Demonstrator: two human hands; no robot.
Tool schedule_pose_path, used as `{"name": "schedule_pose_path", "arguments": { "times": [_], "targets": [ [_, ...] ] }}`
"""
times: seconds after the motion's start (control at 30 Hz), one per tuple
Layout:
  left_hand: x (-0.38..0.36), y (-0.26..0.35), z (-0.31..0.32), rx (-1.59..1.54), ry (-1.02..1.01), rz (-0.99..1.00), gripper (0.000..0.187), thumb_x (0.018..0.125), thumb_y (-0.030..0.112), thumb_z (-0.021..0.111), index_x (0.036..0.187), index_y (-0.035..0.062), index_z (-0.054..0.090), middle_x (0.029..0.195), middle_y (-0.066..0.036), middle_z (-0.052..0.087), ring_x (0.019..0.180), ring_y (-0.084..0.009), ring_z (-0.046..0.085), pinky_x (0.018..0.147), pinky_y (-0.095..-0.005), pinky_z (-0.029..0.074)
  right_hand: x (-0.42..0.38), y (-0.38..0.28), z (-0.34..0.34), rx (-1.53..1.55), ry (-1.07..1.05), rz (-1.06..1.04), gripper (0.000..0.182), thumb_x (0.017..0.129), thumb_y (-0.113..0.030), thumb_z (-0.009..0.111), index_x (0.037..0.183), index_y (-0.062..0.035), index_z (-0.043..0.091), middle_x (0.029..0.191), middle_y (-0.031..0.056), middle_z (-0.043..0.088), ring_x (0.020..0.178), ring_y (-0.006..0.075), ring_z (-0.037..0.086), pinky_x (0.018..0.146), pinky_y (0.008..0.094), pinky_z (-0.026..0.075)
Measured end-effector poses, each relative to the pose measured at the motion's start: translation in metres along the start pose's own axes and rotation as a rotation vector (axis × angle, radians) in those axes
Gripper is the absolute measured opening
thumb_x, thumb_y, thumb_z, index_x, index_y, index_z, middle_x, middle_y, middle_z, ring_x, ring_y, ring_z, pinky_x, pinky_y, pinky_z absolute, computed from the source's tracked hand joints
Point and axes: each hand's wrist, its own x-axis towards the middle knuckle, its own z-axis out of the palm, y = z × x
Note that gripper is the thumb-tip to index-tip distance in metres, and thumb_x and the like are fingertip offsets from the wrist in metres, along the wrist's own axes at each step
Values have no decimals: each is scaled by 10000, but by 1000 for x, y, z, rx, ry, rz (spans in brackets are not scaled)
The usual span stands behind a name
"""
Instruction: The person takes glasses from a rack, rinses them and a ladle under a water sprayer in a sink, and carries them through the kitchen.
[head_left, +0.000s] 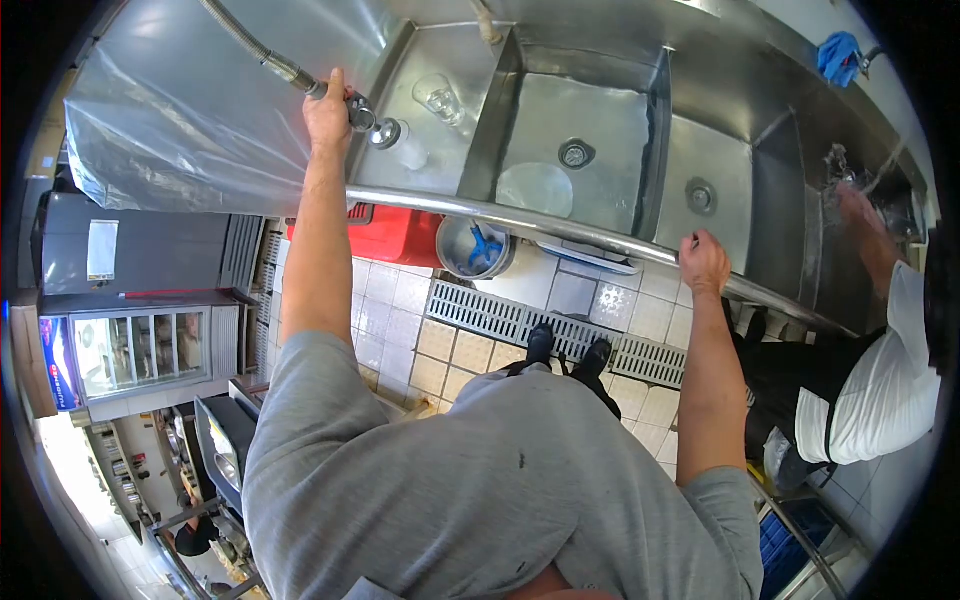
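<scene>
Spray nozzle [361, 112] sits over the left edge of the steel sink's drainboard [440, 50], near a glass tumbler [438, 98]. Long axis follows the hose [250, 44], upper left to lower right; head end points toward the basins. Left hand [327, 112]: arm extended forward, fingers clamped around the handle. Right hand [706, 264]: forearm forward, fingers curled together at the front rail [520, 218].

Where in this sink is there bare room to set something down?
Bare: the basin floor between the middle basin and the far-right basin; the middle basin right of its drain. Crowded: the left compartment, with glass and sprayer, left hand alongside; the far-right basin, with a co-worker's hand.
</scene>
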Motion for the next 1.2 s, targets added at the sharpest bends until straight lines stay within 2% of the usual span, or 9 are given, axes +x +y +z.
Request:
{"name": "schedule_pose_path", "arguments": {
  "times": [0.3, 0.37, 0.47, 0.77, 1.0, 1.1, 1.2],
  "targets": [
    [29, -17, 18, -14, -16, 55, 262, 941, 234, 726, 837, 45, 577, 721, -57, 597, 647, -145, 585, 589, -311, 491, -2, -8, -10, -25, -43, 38, 302, 893, -364, 539, 950, -97, 670, 979, 170, 711, 918, 399, 670, 801, 505, 518],
    [33, -15, 25, -46, 27, 13, 269, 932, 234, 740, 828, 51, 573, 723, -50, 599, 648, -142, 586, 590, -310, 491, 1, -7, -8, -32, -44, 36, 299, 895, -362, 539, 948, -98, 670, 973, 169, 711, 908, 400, 670, 795, 505, 519],
    [45, -21, 28, 20, 51, 50, 273, 925, 237, 749, 824, 56, 572, 728, -42, 601, 638, -139, 582, 586, -305, 489, 0, -4, -7, -10, -18, 14, 296, 898, -359, 538, 947, -98, 669, 962, 169, 710, 895, 401, 671, 785, 506, 519],
    [66, -30, -2, 92, 122, 30, 279, 930, 239, 744, 809, 65, 562, 684, -32, 576, 602, -132, 561, 558, -307, 474, -1, -5, -9, 3, -6, -13, 281, 890, -351, 550, 914, -93, 658, 923, 161, 705, 874, 391, 673, 767, 508, 518],
    [46, -22, -23, 98, 98, 32, 282, 941, 238, 729, 797, 58, 566, 670, -33, 568, 581, -137, 548, 537, -309, 466, -1, -3, -6, 12, 11, -24, 278, 883, -349, 556, 905, -92, 662, 909, 146, 707, 861, 382, 675, 758, 497, 522],
    [34, -19, -23, 148, 84, -15, 289, 944, 257, 725, 810, 58, 566, 710, -52, 576, 621, -153, 574, 576, -319, 483, -1, -2, -5, -2, 8, -25, 277, 891, -345, 562, 922, -91, 668, 904, 144, 709, 858, 378, 677, 758, 488, 520],
    [29, -25, -22, 42, 63, 8, 297, 935, 260, 738, 787, 57, 579, 680, -41, 577, 595, -148, 562, 563, -314, 482, -1, -3, -6, -8, 10, -31, 278, 900, -342, 567, 938, -88, 672, 904, 143, 712, 860, 379, 678, 759, 482, 518]
  ]
}}
